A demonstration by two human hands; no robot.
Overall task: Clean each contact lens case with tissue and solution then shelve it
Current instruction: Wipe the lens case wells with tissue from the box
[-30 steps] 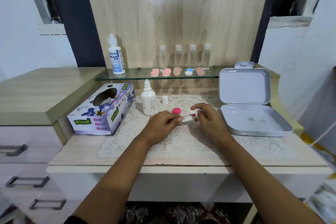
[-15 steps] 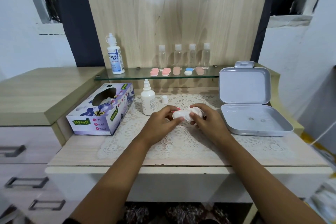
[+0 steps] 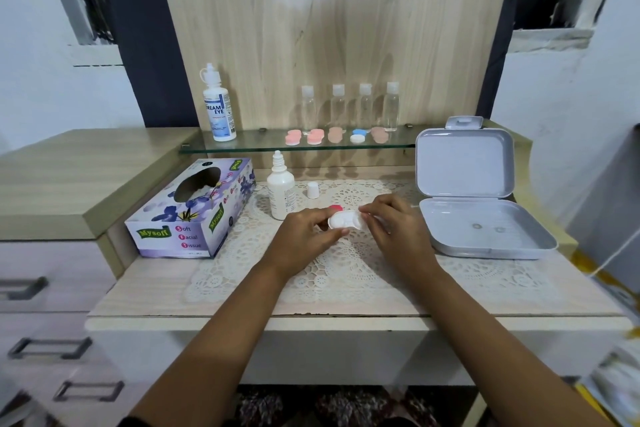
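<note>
Two hands meet over the lace mat [image 3: 346, 274] in the head view, at the near middle of the table. A white lens case [image 3: 346, 219] is pinched at its left end by the left hand [image 3: 304, 236] and gripped at its right end by the right hand [image 3: 398, 229]. A pink cap [image 3: 335, 208] lies just beyond it. Further left, the solution bottle [image 3: 281, 189] stands uncapped, with the tissue box [image 3: 194, 208] beside it. Five shelved cases [image 3: 315, 137] are lined up on the glass shelf [image 3: 263, 146] and are judged finished. No tissue is seen in either hand, so wiping and shelving of this case are judged outstanding.
</note>
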